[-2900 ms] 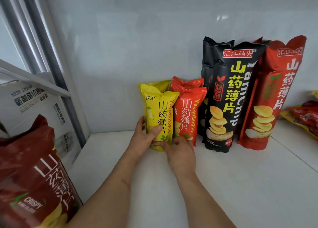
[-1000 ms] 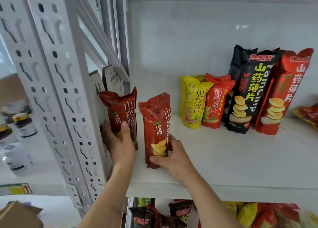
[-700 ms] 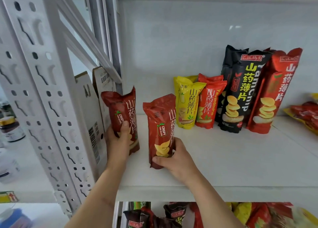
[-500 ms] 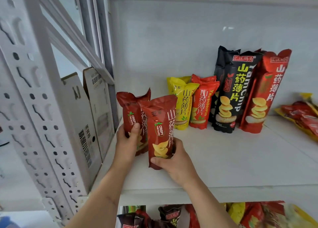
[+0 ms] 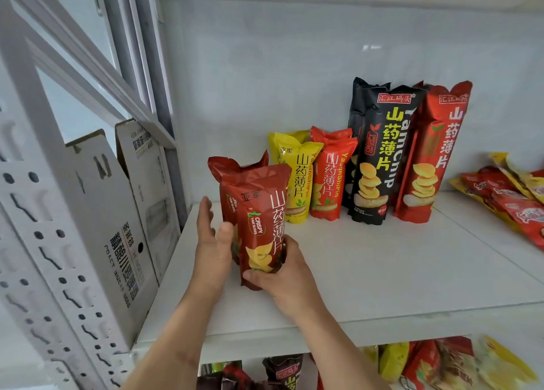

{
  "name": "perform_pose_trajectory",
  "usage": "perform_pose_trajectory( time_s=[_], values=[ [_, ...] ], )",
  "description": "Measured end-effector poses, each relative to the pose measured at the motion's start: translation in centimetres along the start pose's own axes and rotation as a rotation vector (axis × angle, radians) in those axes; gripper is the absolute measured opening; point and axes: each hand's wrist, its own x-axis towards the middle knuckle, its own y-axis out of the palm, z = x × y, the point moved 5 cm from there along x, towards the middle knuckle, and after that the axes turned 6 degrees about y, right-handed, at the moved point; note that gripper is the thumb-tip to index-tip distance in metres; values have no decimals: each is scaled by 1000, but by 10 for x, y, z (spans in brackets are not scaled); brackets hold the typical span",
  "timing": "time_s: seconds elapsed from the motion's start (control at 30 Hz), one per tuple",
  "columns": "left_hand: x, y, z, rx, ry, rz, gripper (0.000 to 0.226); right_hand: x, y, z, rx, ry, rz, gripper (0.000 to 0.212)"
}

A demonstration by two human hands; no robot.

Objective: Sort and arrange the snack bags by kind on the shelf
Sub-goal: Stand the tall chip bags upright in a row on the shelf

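From the head view, our right hand point(image 5: 290, 277) grips the front dark red bag point(image 5: 262, 224) low on the white shelf point(image 5: 382, 286); our left hand point(image 5: 212, 242), fingers straight, touches the rear dark red bag point(image 5: 226, 171) behind.

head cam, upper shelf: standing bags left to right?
dark red bags held by left hand and right hand → yellow bag → small red bag → tall black bag → tall red bag
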Motion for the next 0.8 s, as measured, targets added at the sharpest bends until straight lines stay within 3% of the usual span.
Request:
perform_pose_trajectory(
  time_s=[0.13,0.23,0.4,0.47,0.6,0.7,0.8],
  values=[
    [-1,15,-19,51,82,159,135,5,4,-1,-5,-4,-14,94],
    [7,16,-16,49,75,170,126,6,3,-5,15,-10,49,103],
    [15,14,-11,64,63,171,130,2,-12,2,0,0,172,52],
    [15,18,-9,51,73,182,125,5,-10,3,0,-4,158,52],
    [23,23,-2,67,75,170,123,17,-3,2,10,-1,100,71],
    [31,23,5,96,58,156,120,27,0,-4,26,9,156,80],
    [40,24,11,90,50,164,119,36,-6,-9,9,26,206,62]
  ],
)
